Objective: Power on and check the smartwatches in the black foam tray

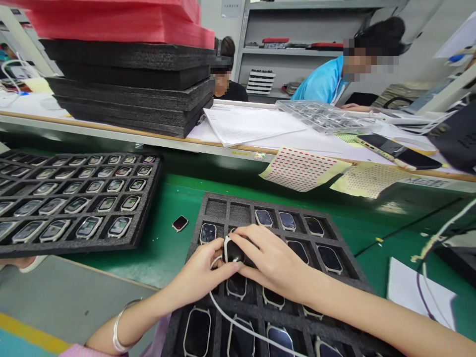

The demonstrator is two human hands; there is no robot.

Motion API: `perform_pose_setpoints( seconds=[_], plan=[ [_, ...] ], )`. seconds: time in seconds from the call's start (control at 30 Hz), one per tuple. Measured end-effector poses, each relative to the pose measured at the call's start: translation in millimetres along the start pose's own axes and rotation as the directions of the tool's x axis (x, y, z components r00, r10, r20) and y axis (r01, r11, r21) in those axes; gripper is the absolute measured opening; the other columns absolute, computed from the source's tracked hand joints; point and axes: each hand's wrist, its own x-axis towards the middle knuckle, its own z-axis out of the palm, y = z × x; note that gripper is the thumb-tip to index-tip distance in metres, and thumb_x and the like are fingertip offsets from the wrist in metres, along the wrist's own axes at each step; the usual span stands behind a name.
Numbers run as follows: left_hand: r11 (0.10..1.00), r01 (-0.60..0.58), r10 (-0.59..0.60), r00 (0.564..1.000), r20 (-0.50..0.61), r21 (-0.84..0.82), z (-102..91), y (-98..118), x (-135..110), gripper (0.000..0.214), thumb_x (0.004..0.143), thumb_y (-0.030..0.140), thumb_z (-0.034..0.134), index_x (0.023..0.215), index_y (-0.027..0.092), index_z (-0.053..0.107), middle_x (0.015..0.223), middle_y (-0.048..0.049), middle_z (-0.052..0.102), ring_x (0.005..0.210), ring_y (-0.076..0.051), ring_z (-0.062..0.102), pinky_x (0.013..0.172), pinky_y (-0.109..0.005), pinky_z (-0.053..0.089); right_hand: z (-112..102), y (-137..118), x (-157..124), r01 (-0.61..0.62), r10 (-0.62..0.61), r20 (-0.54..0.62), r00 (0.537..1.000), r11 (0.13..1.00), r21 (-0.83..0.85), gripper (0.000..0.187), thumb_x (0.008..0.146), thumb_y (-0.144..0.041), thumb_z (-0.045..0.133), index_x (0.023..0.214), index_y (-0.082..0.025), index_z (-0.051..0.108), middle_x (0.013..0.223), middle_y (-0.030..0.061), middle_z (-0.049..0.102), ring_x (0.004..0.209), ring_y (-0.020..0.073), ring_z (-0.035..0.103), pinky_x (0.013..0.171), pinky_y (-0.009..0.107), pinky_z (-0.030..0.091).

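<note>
we grip the held watch [233, 250] between the left hand [208, 270] and the right hand [273, 258], above the near foam tray [240, 212] — fingers of both hands touch its casing. the white cable [241, 327] passes beside the left hand and down across this tray; we cannot tell whether it joins the held watch. a loose watch [180, 223] lies on the green table [171, 193] — between the near foam tray and the left foam tray [143, 218].
</note>
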Motion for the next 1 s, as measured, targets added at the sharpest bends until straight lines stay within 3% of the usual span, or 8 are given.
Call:
perform_pose_setpoints(
  seconds=[0.1,0.23,0.37,0.6,0.8,1.0],
  plan=[
    [0.997,-0.003,0.006,0.999,-0.048,0.076,1.6,1,-2,0.022,0.083,0.029,0.061,0.100,0.016,0.058,0.090,-0.0031,0.060,0.083,-0.018,0.054,0.072,-0.027,0.043,3,-1,-2,-0.053,0.054,-0.002,0.999,0.997,0.059,0.033,0.089,-0.027,0.058,0.113,-0.004,0.055,0.101,0.0170,0.060,0.092,0.0285,0.057,0.076,0.043,0.052],
    [0.998,0.008,-0.006,1.000,-0.029,0.067,0.2,2,-3,0.021,0.087,0.036,0.055,0.093,0.016,0.058,0.078,-0.0001,0.056,0.070,-0.014,0.050,0.065,-0.024,0.041,0,2,0,-0.194,0.181,0.069,0.981,0.939,0.285,0.038,0.084,-0.027,0.066,0.118,-0.012,0.054,0.106,0.0110,0.060,0.094,0.0222,0.060,0.081,0.035,0.053],
    [0.999,0.039,-0.040,0.999,-0.014,-0.021,-3.7,-1,-3,0.040,0.094,0.044,0.038,0.080,0.014,0.059,0.064,0.0014,0.050,0.063,-0.012,0.049,0.064,-0.024,0.039,-3,4,4,-0.279,0.263,0.096,0.960,0.879,0.386,0.038,0.079,-0.027,0.072,0.112,-0.016,0.057,0.102,0.0068,0.063,0.092,0.0200,0.062,0.083,0.032,0.052],
    [0.992,-0.007,0.005,1.000,-0.016,-0.130,-5.1,-3,-2,0.033,0.093,0.042,0.045,0.088,0.015,0.064,0.080,-0.0029,0.061,0.077,-0.016,0.057,0.076,-0.026,0.043,-1,3,6,-0.320,0.320,0.071,0.945,0.858,0.401,0.036,0.076,-0.026,0.074,0.107,-0.014,0.060,0.101,0.0084,0.067,0.089,0.0216,0.065,0.079,0.033,0.052],
    [0.975,0.004,-0.003,1.000,0.006,-0.223,-4.1,-1,-1,0.029,0.092,0.038,0.049,0.092,0.015,0.067,0.094,-0.0058,0.066,0.087,-0.019,0.060,0.081,-0.028,0.047,-7,5,11,-0.346,0.332,0.115,0.936,0.815,0.464,0.029,0.077,-0.028,0.073,0.103,-0.018,0.064,0.092,0.0025,0.070,0.079,0.0169,0.066,0.075,0.027,0.054],
    [0.916,0.014,-0.003,1.000,0.027,-0.401,-2.7,0,-1,0.026,0.092,0.031,0.051,0.102,0.015,0.068,0.100,-0.0076,0.066,0.101,-0.021,0.059,0.089,-0.033,0.047,2,7,5,-0.235,0.236,0.045,0.971,0.892,0.385,0.037,0.082,-0.031,0.069,0.112,-0.014,0.057,0.104,0.0091,0.065,0.094,0.0218,0.063,0.082,0.034,0.052]
  ],
)
